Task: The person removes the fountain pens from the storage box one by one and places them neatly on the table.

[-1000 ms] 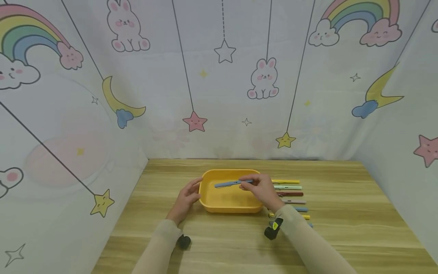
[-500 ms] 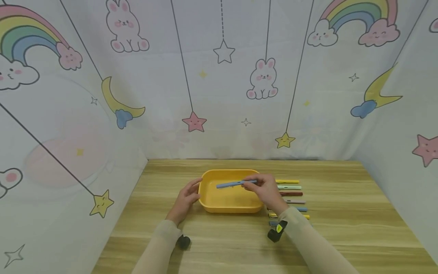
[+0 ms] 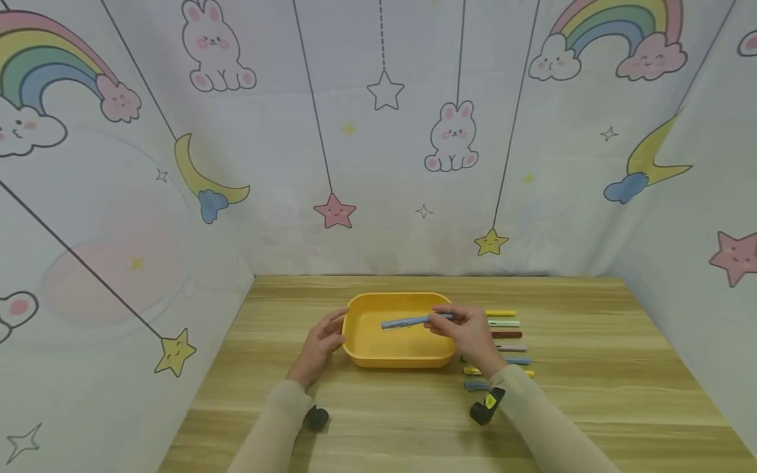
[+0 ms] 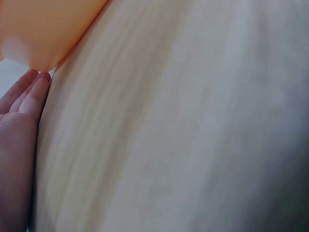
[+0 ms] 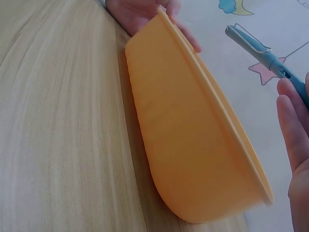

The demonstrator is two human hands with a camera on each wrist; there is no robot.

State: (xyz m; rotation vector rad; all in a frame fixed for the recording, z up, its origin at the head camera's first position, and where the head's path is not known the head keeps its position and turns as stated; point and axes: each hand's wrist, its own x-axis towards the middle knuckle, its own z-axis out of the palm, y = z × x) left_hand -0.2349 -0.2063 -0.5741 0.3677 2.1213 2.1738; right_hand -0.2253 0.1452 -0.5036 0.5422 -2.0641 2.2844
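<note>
My right hand (image 3: 472,334) pinches a blue pen (image 3: 405,323) near one end, above a yellow plastic tub (image 3: 399,362). The clip and cap of the pen point left over the tub; the right wrist view shows it raised above the rim. My left hand (image 3: 319,343) rests its fingers against the left end of the tub, and in the left wrist view those fingertips (image 4: 42,79) touch its wall. No pen shows on the visible floor of the tub.
Right of the tub lies a column of several pens, including a yellow pen (image 3: 501,313), a green pen (image 3: 505,323), a dark red pen (image 3: 507,335) and a grey-blue pen (image 3: 475,385). My right hand and sleeve cover parts of them. Printed cloth walls surround the wooden table (image 3: 378,420).
My right hand has moved slightly right with the blue pen, and the pen has turned so its clip now shows differently. My left hand stays at the tub.
</note>
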